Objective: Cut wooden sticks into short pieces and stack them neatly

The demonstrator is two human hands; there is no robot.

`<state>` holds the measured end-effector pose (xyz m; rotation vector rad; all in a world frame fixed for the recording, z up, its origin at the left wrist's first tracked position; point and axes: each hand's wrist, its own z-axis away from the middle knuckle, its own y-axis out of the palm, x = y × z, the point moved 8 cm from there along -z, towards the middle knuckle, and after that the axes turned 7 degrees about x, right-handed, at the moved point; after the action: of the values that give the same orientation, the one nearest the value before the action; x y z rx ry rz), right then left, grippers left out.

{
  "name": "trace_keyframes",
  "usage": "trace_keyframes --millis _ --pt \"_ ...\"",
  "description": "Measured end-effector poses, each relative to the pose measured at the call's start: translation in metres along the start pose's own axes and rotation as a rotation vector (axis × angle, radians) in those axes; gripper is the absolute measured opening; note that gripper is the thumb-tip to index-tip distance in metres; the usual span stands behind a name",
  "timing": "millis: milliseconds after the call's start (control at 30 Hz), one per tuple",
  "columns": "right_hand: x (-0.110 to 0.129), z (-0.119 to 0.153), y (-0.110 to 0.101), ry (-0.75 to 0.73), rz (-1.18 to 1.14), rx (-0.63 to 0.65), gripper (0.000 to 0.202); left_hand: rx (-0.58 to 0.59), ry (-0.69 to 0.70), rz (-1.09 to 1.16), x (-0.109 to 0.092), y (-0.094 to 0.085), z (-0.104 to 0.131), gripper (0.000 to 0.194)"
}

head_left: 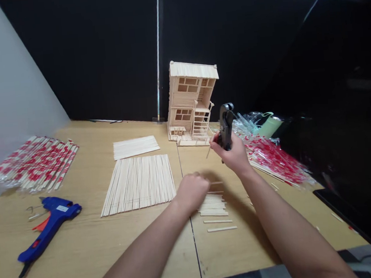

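Observation:
My left hand (pixel 194 192) is closed low over the table, its fingertips at one end of a short wooden stick (pixel 217 183); the fingers' undersides are hidden. Just below it lies a row of short wooden sticks (pixel 212 206), with two more apart from the row, nearer to me. My right hand (pixel 237 154), raised above the table, is wrapped round a black pliers-like cutter (pixel 226 124) with its head pointing up. A thin stick (pixel 208 152) juts down from that hand's fingertips. Left of my left hand, long wooden sticks (pixel 140 182) lie side by side.
A stick-built model house (pixel 192 104) stands at the back. Another batch of sticks (pixel 136 147) lies behind the long ones. At left are wrapped sticks (pixel 41 162) and a corded blue glue gun (pixel 52 220). Red-and-clear wrappers (pixel 274 157) and a green cup (pixel 270 127) occupy the right.

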<state>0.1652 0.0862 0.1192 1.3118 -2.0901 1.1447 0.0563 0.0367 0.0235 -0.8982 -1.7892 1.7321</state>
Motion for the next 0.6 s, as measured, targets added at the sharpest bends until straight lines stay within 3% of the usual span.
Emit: trace_keyframes --millis 133,233,333,600 --pt "-0.025 0.029 -0.018 0.107 -0.013 -0.089 0.025 -0.207 -0.237 0.288 0.041 -0.011 0.004 0.021" --pt "-0.04 0.043 -0.007 0.216 -0.107 -0.047 0.025 -0.304 -0.359 0.667 0.065 -0.002 0.006 0.016" --pt "-0.041 0.048 0.011 0.242 -0.141 0.016 0.022 -0.322 -0.414 0.936 0.074 0.01 0.004 0.017" --pt "-0.036 0.051 0.038 0.174 -0.086 0.177 0.01 -0.241 -0.35 0.859 0.067 0.015 -0.004 0.016"
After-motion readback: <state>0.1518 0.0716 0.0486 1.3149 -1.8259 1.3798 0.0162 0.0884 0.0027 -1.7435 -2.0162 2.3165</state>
